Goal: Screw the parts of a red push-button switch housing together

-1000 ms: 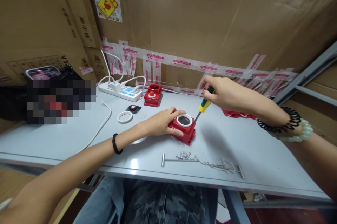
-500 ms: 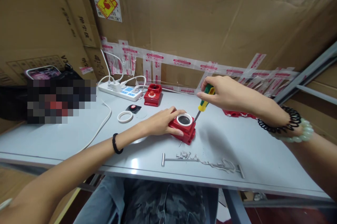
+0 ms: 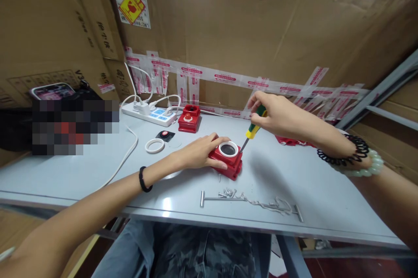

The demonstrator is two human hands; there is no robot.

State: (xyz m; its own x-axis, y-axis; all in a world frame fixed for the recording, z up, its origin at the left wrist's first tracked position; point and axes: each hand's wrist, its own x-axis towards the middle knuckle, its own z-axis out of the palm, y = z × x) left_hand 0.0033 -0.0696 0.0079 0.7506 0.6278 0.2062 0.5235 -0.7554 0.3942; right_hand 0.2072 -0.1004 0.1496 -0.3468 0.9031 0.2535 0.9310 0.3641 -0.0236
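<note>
From the head camera, the left hand [image 3: 199, 152] lies flat against the near-left side of a red box [image 3: 228, 161] on the grey counter [image 3: 98, 173], its fingers pressed on the housing to steady it rather than wrapped around it. The box sits mid-counter with a white ring [image 3: 228, 149] seated in its round opening. The right hand [image 3: 276, 115] has its fingers clenched on a screwdriver [image 3: 252, 131] with a green and yellow handle, tilted so the tip meets the far-right corner of the box top.

By the look of it, fastening is under way at that corner; whether the other corners are done I cannot tell. A scatter of loose screws [image 3: 230, 192] lies just in front of the box, so some likely remain to be used. Farther back, a second red box [image 3: 189, 118], a spare white ring [image 3: 154, 145] and a small black part [image 3: 165, 135] wait near the power strip [image 3: 150, 114].
</note>
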